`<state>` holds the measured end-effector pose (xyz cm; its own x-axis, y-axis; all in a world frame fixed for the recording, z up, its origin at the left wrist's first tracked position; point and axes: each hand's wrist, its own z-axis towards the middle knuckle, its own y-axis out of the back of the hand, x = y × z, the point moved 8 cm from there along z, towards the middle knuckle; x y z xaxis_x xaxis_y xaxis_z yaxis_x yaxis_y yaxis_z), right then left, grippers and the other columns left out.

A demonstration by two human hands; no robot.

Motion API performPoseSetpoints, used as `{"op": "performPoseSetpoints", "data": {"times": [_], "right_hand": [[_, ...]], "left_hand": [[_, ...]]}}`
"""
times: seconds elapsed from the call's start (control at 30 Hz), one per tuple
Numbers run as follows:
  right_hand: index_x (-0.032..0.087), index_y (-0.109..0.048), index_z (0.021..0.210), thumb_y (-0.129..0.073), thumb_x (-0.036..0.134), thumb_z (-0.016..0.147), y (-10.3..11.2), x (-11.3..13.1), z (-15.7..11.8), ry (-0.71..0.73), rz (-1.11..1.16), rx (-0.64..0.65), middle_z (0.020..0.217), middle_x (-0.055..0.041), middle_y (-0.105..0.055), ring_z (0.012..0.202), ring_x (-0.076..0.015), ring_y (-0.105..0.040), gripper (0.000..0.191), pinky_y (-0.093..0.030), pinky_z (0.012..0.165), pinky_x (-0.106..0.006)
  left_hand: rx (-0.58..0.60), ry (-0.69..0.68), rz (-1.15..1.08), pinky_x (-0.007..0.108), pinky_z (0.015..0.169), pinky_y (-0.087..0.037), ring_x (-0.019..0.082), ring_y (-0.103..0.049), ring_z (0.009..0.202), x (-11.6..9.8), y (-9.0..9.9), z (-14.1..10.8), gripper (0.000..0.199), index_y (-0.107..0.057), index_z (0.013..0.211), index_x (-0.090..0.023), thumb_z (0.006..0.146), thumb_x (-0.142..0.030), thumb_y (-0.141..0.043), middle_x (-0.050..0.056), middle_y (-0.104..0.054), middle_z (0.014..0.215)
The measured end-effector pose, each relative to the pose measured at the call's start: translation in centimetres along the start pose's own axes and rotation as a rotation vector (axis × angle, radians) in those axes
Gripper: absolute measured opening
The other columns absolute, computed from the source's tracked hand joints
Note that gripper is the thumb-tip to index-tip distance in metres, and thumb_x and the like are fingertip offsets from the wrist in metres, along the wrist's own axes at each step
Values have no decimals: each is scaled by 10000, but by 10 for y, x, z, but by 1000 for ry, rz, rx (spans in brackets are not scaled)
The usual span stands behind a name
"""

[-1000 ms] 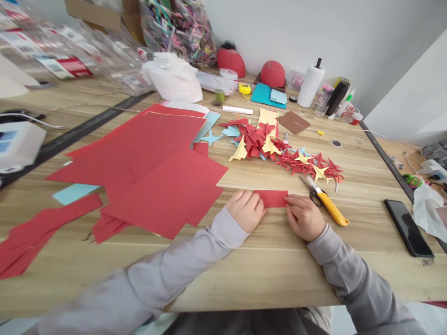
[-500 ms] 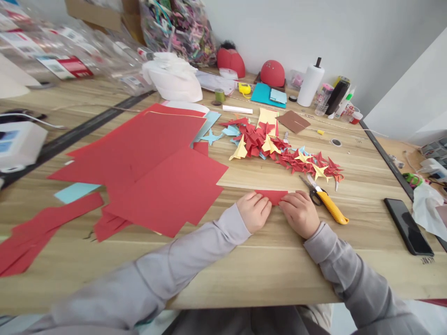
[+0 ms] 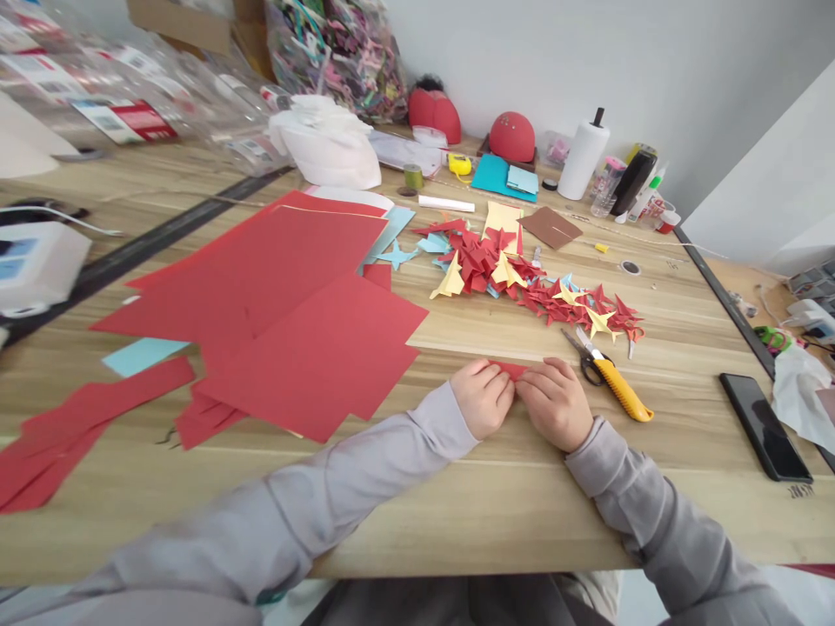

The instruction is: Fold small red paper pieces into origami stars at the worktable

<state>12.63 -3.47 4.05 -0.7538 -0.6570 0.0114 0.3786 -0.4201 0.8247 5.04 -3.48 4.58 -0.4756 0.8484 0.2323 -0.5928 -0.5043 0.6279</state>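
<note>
A small piece of red paper [image 3: 507, 369] lies on the table between my two hands, mostly covered by the fingers. My left hand [image 3: 483, 398] is closed on its left end, and my right hand [image 3: 554, 402] grips the right end. The fingertips of both hands nearly meet at the paper's near edge. Just right of my right hand are a yellow utility knife [image 3: 623, 391] and black-handled scissors [image 3: 591, 367]. Beyond the hands lies a heap of folded red paper stars [image 3: 479, 261], with some yellow and blue ones among them.
Large red paper sheets [image 3: 313, 348] cover the left of the table, with cut red strips [image 3: 91, 417] nearer the edge. A phone [image 3: 764, 426] lies at the right. Along the back stand a white tissue pack [image 3: 330, 148], a red dome [image 3: 512, 137] and a white roll [image 3: 584, 159].
Both hands have drawn closer together over the red paper, and less of it shows between them. The view has shifted slightly.
</note>
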Motion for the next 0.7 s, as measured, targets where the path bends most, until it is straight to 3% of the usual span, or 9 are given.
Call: {"op": "performPoseSetpoints", "data": {"times": [0.23,0.5,0.6,0.7], "right_hand": [[193,-627,854,-481,61,800,7,-3,-3,-10,-11,-49,869,-16,-711,852,-139,-602,204,-371,888,-356],[193,-624,828,-517,38,760,17,-22,-9,-91,-43,-119,840,-19,-714,812,-150,-614,200,-394,835,-342],[187,-622,822,-544,47,759,22,-26,-9,-126,-42,-161,814,-19,-712,795,-152,-613,173,-409,800,-333],[187,-623,827,-535,38,763,21,-22,-7,-100,-29,-151,820,-21,-712,798,-152,-617,184,-409,804,-338]], "left_hand": [[-12,-2,18,348,668,-488,189,-616,744,8,5,-1,89,-624,706,-118,766,-118,-558,81,-686,787],[45,10,93,350,648,-466,188,-612,733,36,7,-5,104,-633,741,-123,767,-118,-532,89,-689,795],[10,45,108,351,637,-464,186,-613,698,46,11,-7,101,-627,732,-120,759,-115,-530,83,-688,761],[3,66,61,362,694,-470,203,-625,804,42,13,-3,122,-633,812,-120,771,-117,-519,99,-694,905]]}}
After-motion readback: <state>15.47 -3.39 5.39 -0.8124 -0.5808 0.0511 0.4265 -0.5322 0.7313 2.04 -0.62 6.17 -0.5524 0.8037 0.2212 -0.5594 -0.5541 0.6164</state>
